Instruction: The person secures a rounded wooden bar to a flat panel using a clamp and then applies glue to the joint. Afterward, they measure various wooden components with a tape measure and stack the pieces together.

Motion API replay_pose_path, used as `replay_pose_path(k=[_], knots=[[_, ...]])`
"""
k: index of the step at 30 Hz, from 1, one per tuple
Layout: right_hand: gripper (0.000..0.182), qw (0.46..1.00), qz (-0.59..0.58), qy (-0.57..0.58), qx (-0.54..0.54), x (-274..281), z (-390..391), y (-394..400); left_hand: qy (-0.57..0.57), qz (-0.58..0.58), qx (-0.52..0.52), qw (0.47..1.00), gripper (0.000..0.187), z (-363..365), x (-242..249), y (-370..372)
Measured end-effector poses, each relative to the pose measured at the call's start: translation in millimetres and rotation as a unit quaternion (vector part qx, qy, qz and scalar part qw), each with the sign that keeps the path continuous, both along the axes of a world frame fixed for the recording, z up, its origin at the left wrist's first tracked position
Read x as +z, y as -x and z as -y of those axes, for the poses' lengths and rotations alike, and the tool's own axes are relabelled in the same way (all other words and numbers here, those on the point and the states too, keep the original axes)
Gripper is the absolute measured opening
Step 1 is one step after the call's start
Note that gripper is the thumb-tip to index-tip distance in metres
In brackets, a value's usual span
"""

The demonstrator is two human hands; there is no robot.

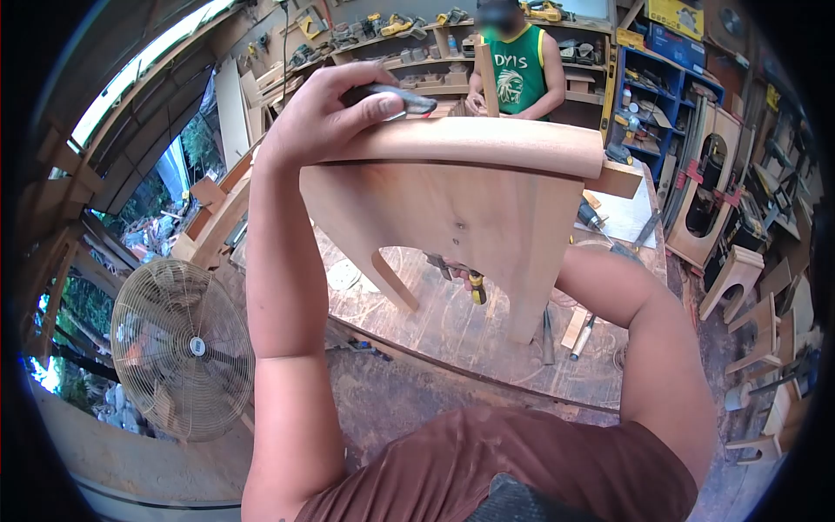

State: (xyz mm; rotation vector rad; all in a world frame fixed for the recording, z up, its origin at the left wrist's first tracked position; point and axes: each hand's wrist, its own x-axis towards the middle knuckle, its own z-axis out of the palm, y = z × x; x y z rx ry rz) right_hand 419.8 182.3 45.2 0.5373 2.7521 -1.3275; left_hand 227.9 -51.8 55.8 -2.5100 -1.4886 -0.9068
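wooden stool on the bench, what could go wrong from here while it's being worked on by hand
The left hand presses a dark tool along the wooden stool top's edge; a slip could scrape fingers. The right hand is hidden behind the stool, so its hold can't be judged. Loose tools near the legs could get knocked off the workbench.

wooden chair piece (461, 209) blocks ahead, fan (181, 348) left, bench (461, 339) beneath open

The right hand is hidden behind the wooden chair back (452, 204); only its forearm is seen. The dark tool (402, 98) under the left hand (326, 113) is half covered and cannot be identified. Shelf tools (391, 26) are too small to tell.
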Motion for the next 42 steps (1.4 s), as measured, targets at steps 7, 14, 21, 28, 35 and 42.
replay_pose_path(k=[7, 14, 21, 28, 35, 42], knots=[[0.027, 1.0, -0.016, 0.0, -0.01, 0.0, -4.9, 10.2, -0.117, -0.026, -0.004, 0.993, 0.089, 13.0, -10.5, 12.2], [0.026, 1.0, -0.015, 0.02, -0.012, -19.6, -2.3, 23.8, -0.077, -0.04, -0.069, 0.994, 0.071, -4.6, -9.7, 19.7], [0.026, 0.995, -0.034, 0.083, -0.038, -61.5, 1.0, 28.9, 0.028, -0.014, -0.075, 0.997, 0.041, -6.7, -0.6, 19.1], [0.025, 0.968, -0.073, 0.218, -0.1, -153.9, 17.9, 37.9, 0.1, 0.06, -0.004, 0.993, 0.036, -5.7, -3.7, 15.9], [0.025, 0.945, -0.098, 0.281, -0.139, -194.5, 25.1, 47.0, 0.071, 0.049, -0.003, 0.996, 0.034, -4.7, -3.5, 6.4], [0.024, 0.932, -0.115, 0.307, -0.153, -203.0, 28.5, 49.4, 0.065, -0.018, 0.067, 0.995, 0.036, 4.0, 4.1, 1.8]])
